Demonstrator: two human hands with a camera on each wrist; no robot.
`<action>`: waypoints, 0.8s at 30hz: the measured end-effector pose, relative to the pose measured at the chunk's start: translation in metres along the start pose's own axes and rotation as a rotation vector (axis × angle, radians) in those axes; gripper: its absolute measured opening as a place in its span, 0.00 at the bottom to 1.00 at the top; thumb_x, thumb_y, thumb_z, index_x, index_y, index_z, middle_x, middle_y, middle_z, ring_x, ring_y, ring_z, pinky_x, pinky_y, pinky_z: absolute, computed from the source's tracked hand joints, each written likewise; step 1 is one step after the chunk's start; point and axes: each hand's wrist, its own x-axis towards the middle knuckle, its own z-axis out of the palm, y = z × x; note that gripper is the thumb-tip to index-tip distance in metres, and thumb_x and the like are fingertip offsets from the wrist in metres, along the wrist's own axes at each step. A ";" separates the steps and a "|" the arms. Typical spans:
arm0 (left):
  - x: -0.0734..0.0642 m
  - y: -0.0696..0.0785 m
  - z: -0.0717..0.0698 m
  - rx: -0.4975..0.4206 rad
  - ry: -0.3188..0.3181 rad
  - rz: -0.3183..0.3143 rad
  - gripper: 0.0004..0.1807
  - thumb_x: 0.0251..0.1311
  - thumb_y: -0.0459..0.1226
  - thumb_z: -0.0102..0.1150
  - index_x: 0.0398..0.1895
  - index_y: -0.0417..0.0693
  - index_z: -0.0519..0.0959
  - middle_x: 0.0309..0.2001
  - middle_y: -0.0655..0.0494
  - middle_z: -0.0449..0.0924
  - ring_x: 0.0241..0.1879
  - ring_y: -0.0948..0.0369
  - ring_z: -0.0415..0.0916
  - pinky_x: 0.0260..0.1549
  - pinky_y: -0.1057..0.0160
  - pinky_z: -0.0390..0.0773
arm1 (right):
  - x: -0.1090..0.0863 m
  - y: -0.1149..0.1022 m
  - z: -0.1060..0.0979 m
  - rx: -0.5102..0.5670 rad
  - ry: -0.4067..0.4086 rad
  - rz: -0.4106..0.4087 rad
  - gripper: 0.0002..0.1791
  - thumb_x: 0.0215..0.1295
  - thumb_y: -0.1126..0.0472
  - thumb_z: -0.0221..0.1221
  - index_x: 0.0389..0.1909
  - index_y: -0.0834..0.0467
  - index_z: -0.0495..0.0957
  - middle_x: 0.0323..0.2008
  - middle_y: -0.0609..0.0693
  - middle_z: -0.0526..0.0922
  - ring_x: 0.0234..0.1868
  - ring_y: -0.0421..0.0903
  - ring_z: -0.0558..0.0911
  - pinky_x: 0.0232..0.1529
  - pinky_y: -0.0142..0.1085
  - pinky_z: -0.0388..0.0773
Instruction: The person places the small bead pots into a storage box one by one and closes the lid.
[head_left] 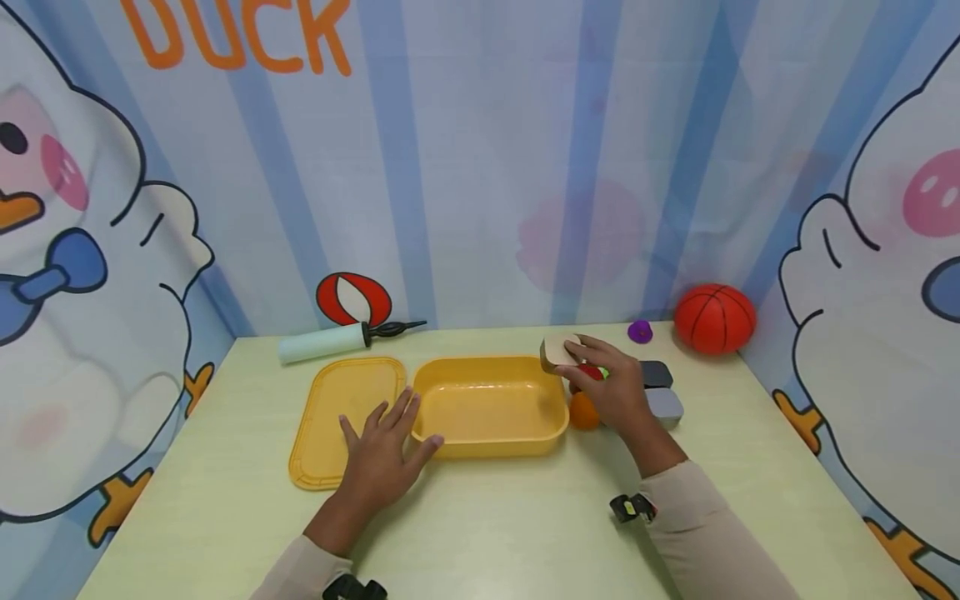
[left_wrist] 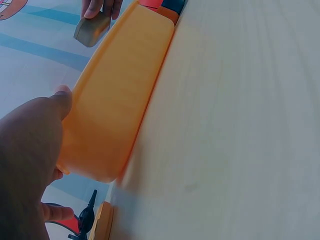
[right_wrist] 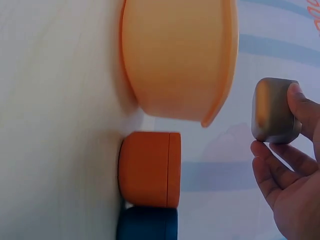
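Note:
My right hand (head_left: 611,383) pinches a small beige rounded box (head_left: 557,353) between thumb and fingers, above the right end of an open yellow tub (head_left: 491,450). In the right wrist view the box (right_wrist: 274,110) is held up off the table. My left hand (head_left: 382,454) lies spread at the tub's left end; its thumb (left_wrist: 62,100) touches the rim. The tub's inside is bare in the head view. Flat on the table left of it is a yellow lid (head_left: 345,417), partly behind my left fingers.
Right of the tub are an orange piece (head_left: 583,412), a partly hidden red item (head_left: 594,372), a dark box (head_left: 656,373) and a grey box (head_left: 665,406). Along the back stand a pump (head_left: 326,342), a purple piece (head_left: 640,332) and a red basketball (head_left: 715,319).

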 end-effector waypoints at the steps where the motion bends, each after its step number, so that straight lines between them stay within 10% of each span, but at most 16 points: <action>1: 0.000 0.000 0.000 0.002 0.001 0.002 0.45 0.76 0.64 0.56 0.86 0.50 0.65 0.88 0.53 0.60 0.81 0.33 0.63 0.69 0.07 0.36 | 0.000 -0.002 0.002 0.008 -0.005 0.005 0.27 0.65 0.61 0.77 0.65 0.61 0.86 0.69 0.66 0.84 0.72 0.69 0.81 0.73 0.61 0.76; 11: 0.001 -0.002 0.003 0.015 -0.008 0.001 0.45 0.77 0.64 0.56 0.86 0.50 0.64 0.88 0.54 0.58 0.82 0.34 0.62 0.70 0.08 0.34 | -0.001 -0.027 0.027 0.169 -0.099 0.082 0.26 0.67 0.62 0.76 0.65 0.62 0.86 0.70 0.65 0.83 0.70 0.65 0.84 0.63 0.57 0.86; 24: 0.002 0.000 0.004 0.020 -0.006 -0.007 0.45 0.76 0.65 0.56 0.86 0.50 0.65 0.88 0.55 0.58 0.82 0.34 0.63 0.71 0.09 0.34 | 0.005 -0.051 0.067 0.104 -0.165 0.006 0.26 0.66 0.58 0.77 0.63 0.61 0.87 0.65 0.65 0.86 0.65 0.63 0.88 0.59 0.52 0.89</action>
